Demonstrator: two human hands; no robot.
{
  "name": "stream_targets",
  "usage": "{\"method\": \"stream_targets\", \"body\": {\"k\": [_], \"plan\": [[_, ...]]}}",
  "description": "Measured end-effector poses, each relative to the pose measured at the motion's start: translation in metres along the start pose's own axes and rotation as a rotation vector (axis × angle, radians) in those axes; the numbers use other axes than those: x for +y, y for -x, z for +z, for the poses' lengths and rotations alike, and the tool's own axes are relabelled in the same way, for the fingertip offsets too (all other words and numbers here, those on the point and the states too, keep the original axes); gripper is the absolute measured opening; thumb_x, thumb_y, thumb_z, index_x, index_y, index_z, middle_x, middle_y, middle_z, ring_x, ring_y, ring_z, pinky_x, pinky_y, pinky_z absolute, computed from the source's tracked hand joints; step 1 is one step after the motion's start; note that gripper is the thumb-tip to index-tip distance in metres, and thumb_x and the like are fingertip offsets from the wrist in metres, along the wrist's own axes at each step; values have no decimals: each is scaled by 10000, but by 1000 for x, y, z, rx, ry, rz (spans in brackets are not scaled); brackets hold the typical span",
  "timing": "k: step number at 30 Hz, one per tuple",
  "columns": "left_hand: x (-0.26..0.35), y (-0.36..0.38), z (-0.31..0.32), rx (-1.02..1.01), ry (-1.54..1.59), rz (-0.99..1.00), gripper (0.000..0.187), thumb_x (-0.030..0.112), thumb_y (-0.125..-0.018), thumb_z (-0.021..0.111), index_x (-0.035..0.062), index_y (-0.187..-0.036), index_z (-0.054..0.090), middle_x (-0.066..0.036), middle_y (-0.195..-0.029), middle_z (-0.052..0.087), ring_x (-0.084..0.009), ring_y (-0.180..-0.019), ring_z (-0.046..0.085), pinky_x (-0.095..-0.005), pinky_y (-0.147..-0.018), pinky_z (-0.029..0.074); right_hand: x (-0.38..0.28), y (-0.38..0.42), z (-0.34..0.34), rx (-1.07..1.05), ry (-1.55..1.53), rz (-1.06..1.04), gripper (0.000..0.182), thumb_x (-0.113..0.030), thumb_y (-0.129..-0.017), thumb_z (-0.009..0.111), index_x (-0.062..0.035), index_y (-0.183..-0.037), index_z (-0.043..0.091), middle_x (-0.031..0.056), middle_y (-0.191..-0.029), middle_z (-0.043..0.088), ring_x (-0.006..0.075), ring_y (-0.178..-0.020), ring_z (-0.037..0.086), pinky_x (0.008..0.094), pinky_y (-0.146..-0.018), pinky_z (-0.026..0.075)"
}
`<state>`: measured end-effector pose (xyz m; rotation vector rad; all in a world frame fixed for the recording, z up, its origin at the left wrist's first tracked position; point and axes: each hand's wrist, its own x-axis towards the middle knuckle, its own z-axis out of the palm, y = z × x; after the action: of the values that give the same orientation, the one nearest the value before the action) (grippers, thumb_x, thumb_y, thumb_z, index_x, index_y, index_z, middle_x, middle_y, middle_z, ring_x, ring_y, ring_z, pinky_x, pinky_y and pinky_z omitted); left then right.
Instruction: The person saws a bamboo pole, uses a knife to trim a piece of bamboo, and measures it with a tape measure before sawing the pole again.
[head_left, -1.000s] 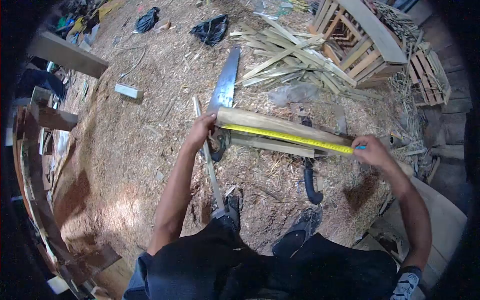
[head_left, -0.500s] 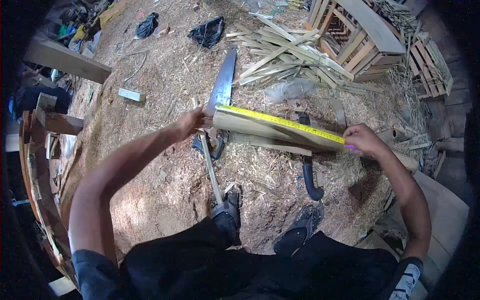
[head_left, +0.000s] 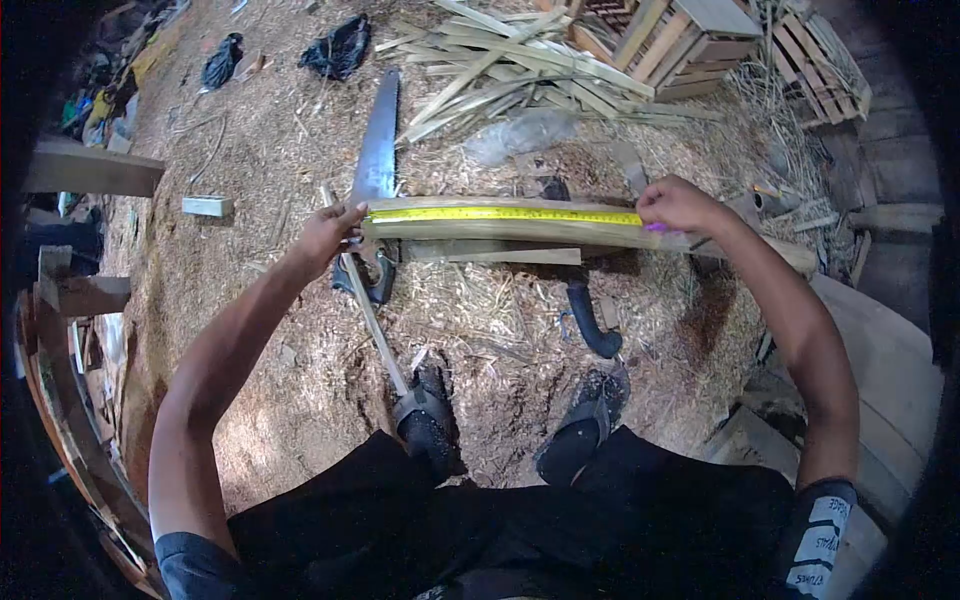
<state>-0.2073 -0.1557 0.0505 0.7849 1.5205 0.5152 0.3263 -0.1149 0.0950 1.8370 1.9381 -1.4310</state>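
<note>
A yellow measuring tape (head_left: 500, 214) is stretched along a long wooden board (head_left: 520, 232). My left hand (head_left: 332, 235) is closed at the tape's left end, against the board's end. My right hand (head_left: 678, 207) pinches the tape farther right, over the board, with something pink at its fingers. Just behind my left hand, a handsaw (head_left: 376, 150) lies on the ground, its blade pointing away and its handle partly hidden under the board. A thin wooden stick (head_left: 375, 325) runs from beside my left hand down to my left foot.
Thin wooden slats (head_left: 520, 65) are piled beyond the board, beside a slatted crate (head_left: 690, 45). A small wood block (head_left: 208, 206) lies at left. A black curved handle (head_left: 594, 325) sits below the board. Black plastic bags (head_left: 336, 48) are at the back.
The view has shifted, so most things appear farther left and higher. The board and tape, slanted before, now look nearly level. Both hands still hold the tape stretched between them.
</note>
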Motion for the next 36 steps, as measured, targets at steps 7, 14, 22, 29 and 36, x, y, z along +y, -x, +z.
{"method": "stream_targets", "body": {"k": [7,14,22,29,36], "plan": [[-1,-1,1,45,-74,12,206,275,-869,730,91,-923,652,11,-834,604,-99,-757,545,-290,-657,485,25,-11,3,-3,-29,-93,192,-192,-744,662,-45,-856,716,32,-724,652,133,-630,602,298,-582,504],[4,6,8,90,-143,31,173,255,-874,717,98,-897,648,18,-777,586,-91,-700,540,-273,-647,466,85,5,-4,155,65,-187,187,-171,-747,688,-57,-895,671,62,-844,674,194,-813,634,340,-754,502],[-5,-7,2,106,-148,46,200,295,-870,727,112,-889,646,26,-779,586,-93,-714,553,-262,-651,465,114,42,15,310,-49,-179,175,-88,-791,725,-43,-875,577,34,-839,608,142,-805,587,314,-748,487],[-9,-9,0,81,-216,110,253,336,-901,692,90,-912,631,7,-842,634,-96,-761,582,-268,-634,484,105,37,22,435,90,-229,333,-285,-789,777,-34,-839,564,109,-782,612,225,-742,617,370,-691,501],[-15,-4,8,105,-195,190,282,339,-906,688,65,-958,645,-5,-845,648,-103,-764,598,-269,-609,493,81,38,31,697,202,-151,413,-373,-747,818,-46,-807,573,126,-780,613,286,-736,610,410,-687,496]]}}
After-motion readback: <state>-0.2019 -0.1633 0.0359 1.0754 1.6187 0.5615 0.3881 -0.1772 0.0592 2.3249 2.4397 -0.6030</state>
